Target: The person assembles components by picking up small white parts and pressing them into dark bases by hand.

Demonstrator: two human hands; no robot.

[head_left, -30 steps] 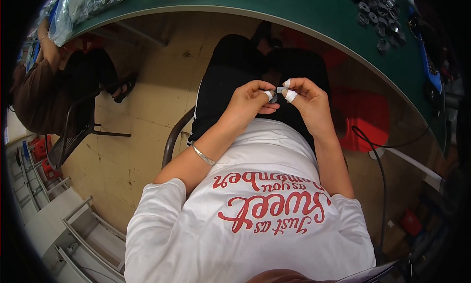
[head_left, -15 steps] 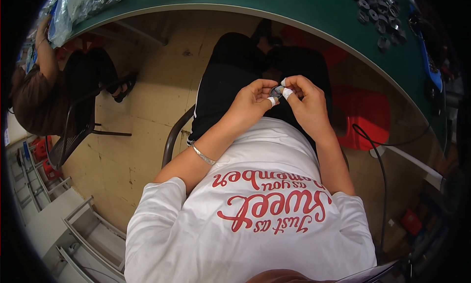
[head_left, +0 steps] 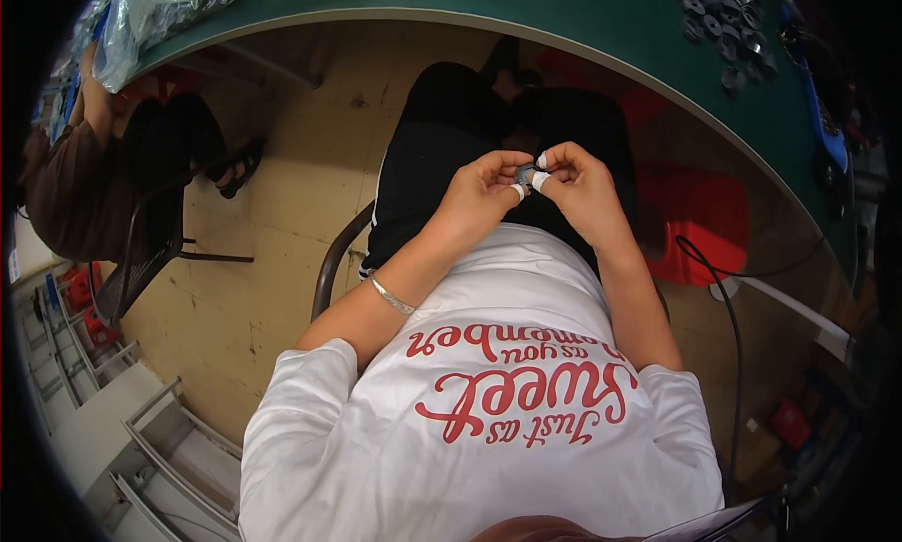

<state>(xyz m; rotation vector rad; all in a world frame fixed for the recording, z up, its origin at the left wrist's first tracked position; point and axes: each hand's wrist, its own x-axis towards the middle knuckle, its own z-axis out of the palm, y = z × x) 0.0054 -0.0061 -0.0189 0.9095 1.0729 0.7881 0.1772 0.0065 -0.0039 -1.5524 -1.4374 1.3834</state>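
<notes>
Above my lap, both hands meet at a small dark grey ring-shaped part (head_left: 523, 175). My left hand (head_left: 481, 193) pinches it from the left, a white wrap on the thumb. From the other side my right hand (head_left: 577, 187) closes on it with thumb and forefinger, both tipped with white wraps. The fingers cover much of the part, so its detail is hidden. Similar dark ring-shaped parts (head_left: 722, 21) lie loosely piled on the green table (head_left: 601, 30) at the far right.
Clear plastic bags (head_left: 160, 16) lie on the table's far left. A blue tray (head_left: 829, 138) sits by its right edge. Beneath it stands a red stool (head_left: 700, 227), with a black cable (head_left: 737, 373) hanging nearby. Another person (head_left: 80, 190) sits at left on a dark chair.
My right thumb and forefinger have shifted slightly left, closer to my left fingers, and cover more of the part. My left hand has barely moved.
</notes>
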